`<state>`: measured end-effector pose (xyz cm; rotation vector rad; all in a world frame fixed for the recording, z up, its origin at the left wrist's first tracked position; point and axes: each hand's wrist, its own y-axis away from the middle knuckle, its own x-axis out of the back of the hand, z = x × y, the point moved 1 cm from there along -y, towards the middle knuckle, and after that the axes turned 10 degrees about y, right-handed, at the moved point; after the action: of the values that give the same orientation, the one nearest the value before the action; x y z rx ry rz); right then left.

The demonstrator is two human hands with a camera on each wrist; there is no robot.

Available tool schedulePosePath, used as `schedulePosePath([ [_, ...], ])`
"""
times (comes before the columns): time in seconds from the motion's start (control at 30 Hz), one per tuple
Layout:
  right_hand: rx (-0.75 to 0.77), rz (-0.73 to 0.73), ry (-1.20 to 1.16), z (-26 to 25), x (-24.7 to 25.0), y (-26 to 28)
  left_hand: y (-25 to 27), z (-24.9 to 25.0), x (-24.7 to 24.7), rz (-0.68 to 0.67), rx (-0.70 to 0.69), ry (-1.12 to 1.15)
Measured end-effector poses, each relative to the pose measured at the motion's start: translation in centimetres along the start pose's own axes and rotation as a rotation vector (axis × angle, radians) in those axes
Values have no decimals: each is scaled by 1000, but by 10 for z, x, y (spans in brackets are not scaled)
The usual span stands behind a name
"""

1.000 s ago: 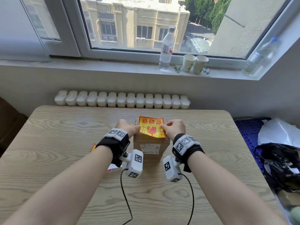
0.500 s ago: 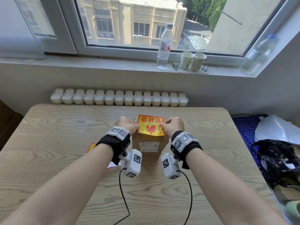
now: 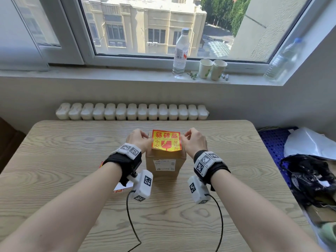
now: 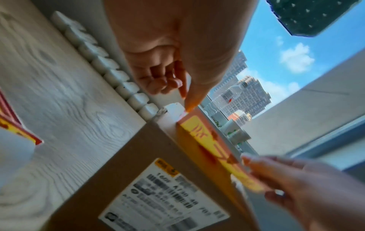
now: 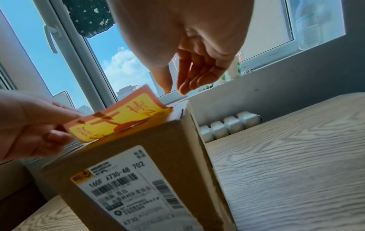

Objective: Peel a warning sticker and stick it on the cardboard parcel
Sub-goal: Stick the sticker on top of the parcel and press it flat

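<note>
The red-and-yellow warning sticker [image 3: 166,140] lies over the top of the brown cardboard parcel [image 3: 165,164], which stands in the middle of the wooden table [image 3: 72,142]. My left hand [image 3: 143,140] pinches the sticker's left edge. In the right wrist view that edge of the sticker [image 5: 118,118] is raised off the parcel [image 5: 150,150]. My right hand [image 3: 189,138] is at the right edge. In the right wrist view its thumb and fingers [image 5: 183,89] hang loosely bent and slightly apart just above the far right corner, holding nothing. A white shipping label [image 5: 126,184] faces me.
A sheet of more stickers [image 3: 119,188] lies on the table under my left wrist. Behind the table are a white radiator [image 3: 132,111] and a sill with a water bottle [image 3: 180,51] and two paper cups [image 3: 211,69]. Black and white bags [image 3: 309,171] sit at the right.
The sticker has come down onto the parcel's top. My right hand's fingers have loosened and lifted off its right edge. The left hand still pinches the left edge.
</note>
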<state>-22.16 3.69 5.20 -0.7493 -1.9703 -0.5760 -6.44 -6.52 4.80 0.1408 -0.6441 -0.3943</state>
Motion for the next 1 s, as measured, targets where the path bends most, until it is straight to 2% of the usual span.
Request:
schedulePosePath([
  [0.1,195,-2,36,-1,-4,0,5,3,-1,24,-286,-106],
  [0.17,317,-130,116,-2,-11,0,8,5,-7,-108,-452,-284],
  [0.2,364,-201,176,-1,-15,1,9,4,-10,-194,-491,-399],
  [0.27,427,-298,286,2,-22,3,10,-2,-17,-343,-499,-611],
  [0.37,454,-359,353,10,-32,5,10,-16,-23,-428,-466,-756],
  [0.53,455,-333,448,17,-40,10,10,-24,-25,-405,-477,-781],
  [0.67,469,-268,412,1,-39,5,7,-18,-28,-341,-458,-711],
  [0.8,516,-263,479,-13,-48,0,1,-20,-31,-296,-417,-680],
  [1.0,486,-267,518,-13,-55,-1,-2,-22,-35,-268,-421,-705],
])
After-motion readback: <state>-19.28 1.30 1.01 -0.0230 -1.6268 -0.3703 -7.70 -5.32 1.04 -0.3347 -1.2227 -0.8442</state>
